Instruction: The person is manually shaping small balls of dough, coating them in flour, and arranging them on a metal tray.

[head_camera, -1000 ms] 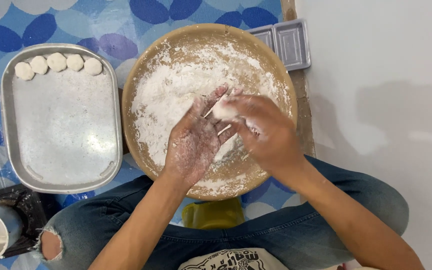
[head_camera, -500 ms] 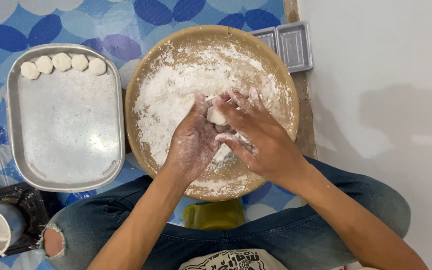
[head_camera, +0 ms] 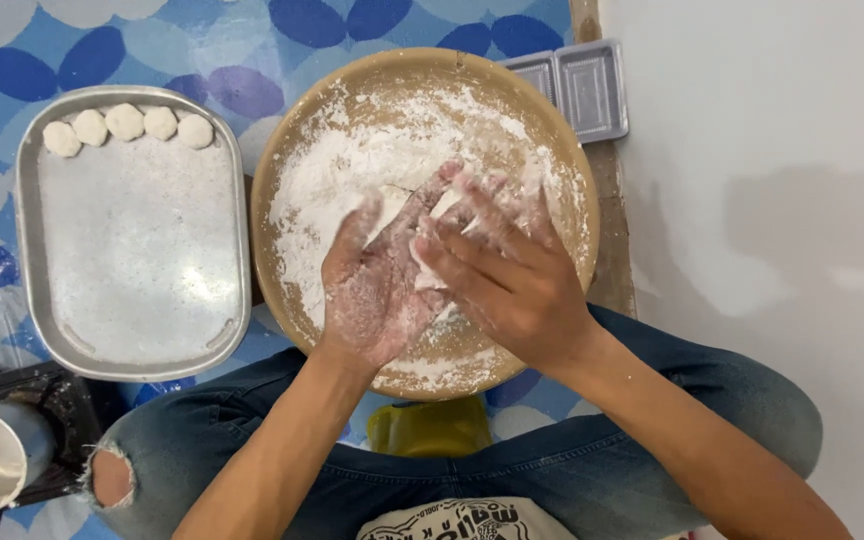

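Over floured board (head_camera: 352, 150): left hand (head_camera: 377, 290), right hand (head_camera: 512, 275) press dough (head_camera: 444, 210), mostly hidden.

My left hand (head_camera: 377, 290) and right hand (head_camera: 512, 275) crowd the middle of the floured round board (head_camera: 297, 160); its far half lies open. To my left, the metal tray (head_camera: 27, 300) is bare except for dough balls (head_camera: 124, 122) along its far edge. A wall (head_camera: 772, 200) blocks my right.

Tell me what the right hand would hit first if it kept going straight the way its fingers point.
The right hand points up-left across the left hand, with a piece of dough pressed between them. Past those, probably the floured round board; depth is unclear.
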